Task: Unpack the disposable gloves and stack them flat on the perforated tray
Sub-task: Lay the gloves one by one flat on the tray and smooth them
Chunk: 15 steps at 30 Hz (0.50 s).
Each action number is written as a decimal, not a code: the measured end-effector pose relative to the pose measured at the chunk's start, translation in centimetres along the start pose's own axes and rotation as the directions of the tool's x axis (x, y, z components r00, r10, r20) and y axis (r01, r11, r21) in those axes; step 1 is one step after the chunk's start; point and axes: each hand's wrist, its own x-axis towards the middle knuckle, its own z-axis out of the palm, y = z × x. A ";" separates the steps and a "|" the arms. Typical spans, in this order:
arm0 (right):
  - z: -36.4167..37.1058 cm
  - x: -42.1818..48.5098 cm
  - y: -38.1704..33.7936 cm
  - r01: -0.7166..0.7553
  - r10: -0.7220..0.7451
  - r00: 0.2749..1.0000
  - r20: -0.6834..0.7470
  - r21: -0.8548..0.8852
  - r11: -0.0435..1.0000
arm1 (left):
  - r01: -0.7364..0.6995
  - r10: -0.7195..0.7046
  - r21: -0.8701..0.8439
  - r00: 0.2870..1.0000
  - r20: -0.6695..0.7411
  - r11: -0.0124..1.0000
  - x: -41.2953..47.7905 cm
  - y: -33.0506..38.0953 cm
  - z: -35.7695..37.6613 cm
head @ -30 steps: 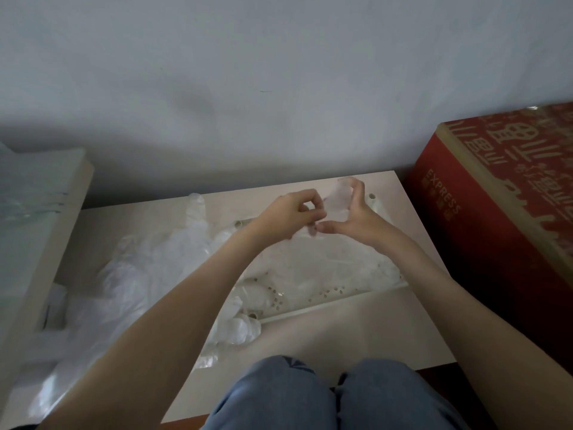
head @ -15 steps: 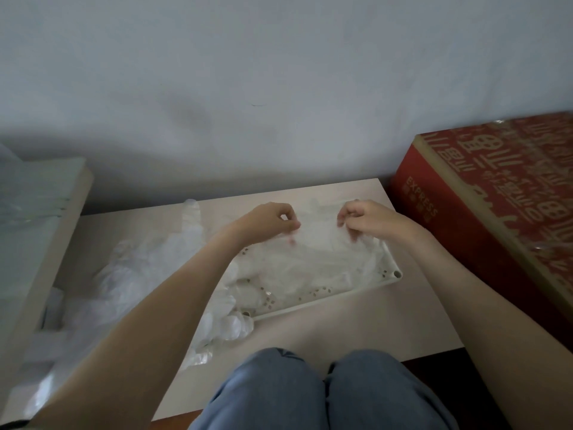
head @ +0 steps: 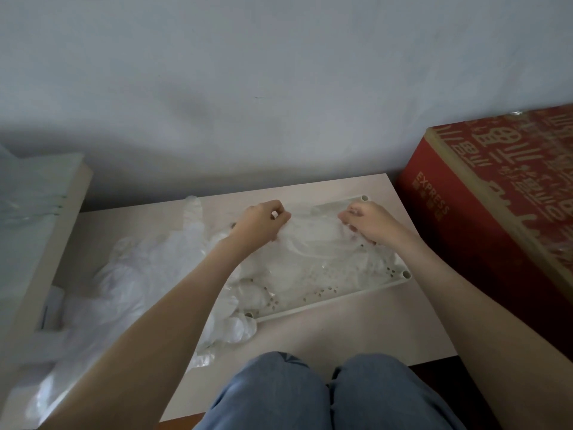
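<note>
Glove (head: 313, 237) | pinched by left hand (head: 263, 225), right hand (head: 369, 223) | over perforated tray (head: 341, 297)

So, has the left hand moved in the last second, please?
Yes: the left hand, pinching the glove, has moved left and down, away from the perforated tray's far right corner.

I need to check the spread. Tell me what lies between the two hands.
In the head view, a thin clear glove spans the gap, pinched by the left hand and the right hand, over the perforated tray's far half.
</note>
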 end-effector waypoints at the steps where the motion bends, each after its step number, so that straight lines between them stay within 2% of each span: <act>1: -0.1 0.1 0.1 0.002 -0.002 1.000 0.014 0.045 0.999 | 0.015 -0.015 -0.094 1.000 0.008 0.995 -0.2 0.1 -0.1; 3: -0.4 0.0 0.1 0.001 -0.017 0.995 0.096 0.171 0.985 | 0.045 -0.045 -0.228 0.999 0.005 0.973 -0.4 0.6 -0.2; 6: -0.8 -0.6 -0.2 -0.030 -0.076 0.961 0.266 0.371 0.928 | 0.063 -0.063 -0.302 0.998 0.009 0.951 -0.7 1.6 -0.4; 9: -1.4 -1.4 -0.3 -0.072 -0.140 0.917 0.374 0.501 0.863 | 0.049 -0.027 -0.422 0.998 0.058 0.906 -0.8 2.9 -0.4; 13: -2.4 -1.6 0.0 -0.088 -0.159 0.897 0.413 0.519 0.850 | 0.084 -0.046 -0.513 0.995 0.085 0.854 -0.2 3.6 -0.1; 15: -2.9 -1.7 0.2 -0.127 -0.167 0.900 0.403 0.609 0.783 | 0.126 -0.093 -0.515 0.992 0.090 0.848 0.1 3.5 0.0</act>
